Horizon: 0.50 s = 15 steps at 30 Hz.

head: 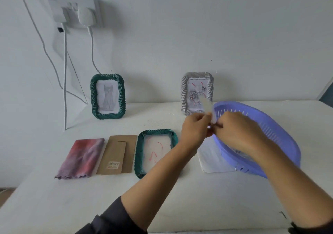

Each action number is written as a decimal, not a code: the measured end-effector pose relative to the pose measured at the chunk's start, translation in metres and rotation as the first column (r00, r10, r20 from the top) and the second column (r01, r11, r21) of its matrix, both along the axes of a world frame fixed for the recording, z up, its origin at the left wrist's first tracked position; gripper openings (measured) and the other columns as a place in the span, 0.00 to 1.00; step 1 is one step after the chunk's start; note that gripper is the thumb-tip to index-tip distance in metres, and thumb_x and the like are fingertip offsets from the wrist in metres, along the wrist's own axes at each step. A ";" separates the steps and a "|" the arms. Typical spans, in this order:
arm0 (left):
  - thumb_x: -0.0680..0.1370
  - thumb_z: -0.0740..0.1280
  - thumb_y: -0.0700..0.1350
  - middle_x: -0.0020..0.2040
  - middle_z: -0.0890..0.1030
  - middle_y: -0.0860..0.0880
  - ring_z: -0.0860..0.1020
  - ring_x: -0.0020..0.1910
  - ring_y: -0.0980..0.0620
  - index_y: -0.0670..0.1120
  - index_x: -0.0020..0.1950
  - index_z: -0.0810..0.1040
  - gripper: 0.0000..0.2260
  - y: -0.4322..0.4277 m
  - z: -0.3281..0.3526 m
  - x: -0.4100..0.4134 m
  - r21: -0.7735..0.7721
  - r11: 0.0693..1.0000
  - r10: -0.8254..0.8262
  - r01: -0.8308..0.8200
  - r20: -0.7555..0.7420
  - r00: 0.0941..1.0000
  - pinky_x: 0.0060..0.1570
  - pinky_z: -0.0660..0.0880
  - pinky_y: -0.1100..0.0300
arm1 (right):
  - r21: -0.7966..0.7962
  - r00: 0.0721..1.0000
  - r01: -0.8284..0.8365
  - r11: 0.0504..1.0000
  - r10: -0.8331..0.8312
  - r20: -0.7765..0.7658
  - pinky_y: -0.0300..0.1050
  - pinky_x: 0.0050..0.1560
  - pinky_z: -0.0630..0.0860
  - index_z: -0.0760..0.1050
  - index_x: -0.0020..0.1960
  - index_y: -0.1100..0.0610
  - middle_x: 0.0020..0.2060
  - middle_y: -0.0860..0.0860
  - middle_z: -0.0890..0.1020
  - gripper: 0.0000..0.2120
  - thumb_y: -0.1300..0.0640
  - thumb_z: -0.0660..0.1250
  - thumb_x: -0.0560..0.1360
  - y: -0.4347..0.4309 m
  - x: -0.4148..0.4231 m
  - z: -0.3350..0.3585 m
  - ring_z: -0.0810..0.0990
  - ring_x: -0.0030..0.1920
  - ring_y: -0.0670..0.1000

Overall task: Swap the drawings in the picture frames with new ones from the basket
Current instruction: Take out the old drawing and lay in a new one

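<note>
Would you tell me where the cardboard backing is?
The cardboard backing lies left of centre in the head view, between the folded cloth and the laid-down green frame.

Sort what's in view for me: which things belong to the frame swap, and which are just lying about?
Job: left hand and right hand, both pinching a paper; purple basket; flat green frame; cardboard backing; standing green frame; grey frame.

Lying about: folded cloth; wall socket; cables; white sheet under the basket.

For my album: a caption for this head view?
Left hand and right hand pinch a paper by the purple basket.
</note>
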<state>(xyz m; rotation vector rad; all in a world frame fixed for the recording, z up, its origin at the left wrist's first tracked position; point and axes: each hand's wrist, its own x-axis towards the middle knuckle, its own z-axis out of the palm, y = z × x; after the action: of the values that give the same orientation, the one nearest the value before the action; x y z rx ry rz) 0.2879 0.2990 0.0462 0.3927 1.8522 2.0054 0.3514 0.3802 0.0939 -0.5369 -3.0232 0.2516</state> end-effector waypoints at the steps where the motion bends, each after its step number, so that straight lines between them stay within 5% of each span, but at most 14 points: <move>1: 0.79 0.59 0.40 0.40 0.75 0.40 0.75 0.39 0.46 0.39 0.40 0.75 0.10 -0.008 -0.003 -0.004 0.017 0.999 0.044 -0.044 0.002 0.999 0.39 0.77 0.59 | -0.070 0.999 -0.043 0.997 0.042 -0.010 0.43 0.31 0.63 0.69 0.32 0.57 0.29 0.52 0.70 0.19 0.48 0.58 0.77 -0.008 -0.001 -0.001 0.71 0.36 0.56; 3: 0.78 0.57 0.37 0.39 0.73 0.40 0.72 0.39 0.46 0.38 0.42 0.75 0.09 -0.029 -0.012 -0.015 -0.015 0.992 0.126 -0.126 -0.008 0.992 0.34 0.74 0.59 | -0.299 0.995 -0.098 0.949 0.083 -0.061 0.46 0.35 0.68 0.73 0.32 0.59 0.32 0.55 0.75 0.24 0.41 0.57 0.76 -0.015 -0.008 -0.006 0.75 0.38 0.57; 5: 0.78 0.58 0.37 0.39 0.72 0.41 0.69 0.40 0.48 0.40 0.42 0.74 0.08 -0.052 -0.022 -0.025 -0.087 0.979 0.182 -0.182 -0.005 0.983 0.39 0.67 0.57 | -0.432 0.985 -0.118 0.894 0.052 -0.163 0.49 0.52 0.72 0.78 0.50 0.57 0.50 0.59 0.79 0.21 0.41 0.56 0.76 -0.010 -0.021 -0.022 0.77 0.54 0.57; 7: 0.79 0.58 0.38 0.40 0.72 0.42 0.69 0.41 0.48 0.41 0.42 0.72 0.07 -0.072 -0.032 -0.031 -0.131 0.972 0.203 -0.196 0.041 0.978 0.43 0.65 0.55 | -0.508 0.984 -0.084 0.857 -0.009 -0.178 0.48 0.56 0.70 0.71 0.61 0.53 0.56 0.59 0.76 0.17 0.46 0.61 0.76 -0.009 -0.035 -0.045 0.75 0.58 0.57; 11: 0.79 0.58 0.41 0.40 0.73 0.41 0.70 0.39 0.49 0.44 0.42 0.73 0.08 -0.098 -0.054 -0.039 -0.320 0.924 0.201 -0.212 -0.067 0.977 0.41 0.67 0.57 | -0.664 0.984 -0.056 0.746 -0.072 -0.163 0.40 0.36 0.68 0.71 0.54 0.56 0.33 0.52 0.73 0.15 0.60 0.71 0.70 -0.026 -0.063 -0.090 0.72 0.37 0.52; 13: 0.79 0.59 0.43 0.43 0.76 0.43 0.74 0.40 0.48 0.42 0.47 0.77 0.09 -0.109 -0.064 -0.042 -0.490 0.835 0.164 -0.249 -0.210 0.964 0.42 0.71 0.58 | -0.621 0.977 -0.063 0.781 -0.078 -0.197 0.35 0.33 0.64 0.72 0.53 0.56 0.30 0.50 0.71 0.15 0.61 0.72 0.69 -0.037 -0.074 -0.104 0.70 0.37 0.52; 15: 0.78 0.61 0.45 0.53 0.77 0.45 0.76 0.52 0.47 0.42 0.60 0.75 0.13 -0.121 -0.074 -0.046 -0.610 0.723 0.155 -0.325 -0.315 0.936 0.52 0.72 0.57 | -0.580 0.979 -0.067 0.812 -0.059 -0.197 0.34 0.33 0.65 0.74 0.56 0.59 0.31 0.50 0.72 0.16 0.61 0.72 0.69 -0.047 -0.083 -0.116 0.71 0.39 0.52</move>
<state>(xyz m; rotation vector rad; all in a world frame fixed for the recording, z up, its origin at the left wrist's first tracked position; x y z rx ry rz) 0.2417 0.1783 -0.0275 0.1927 2.7301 1.3229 0.2681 0.3333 -0.0221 -0.4907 -2.6983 1.1879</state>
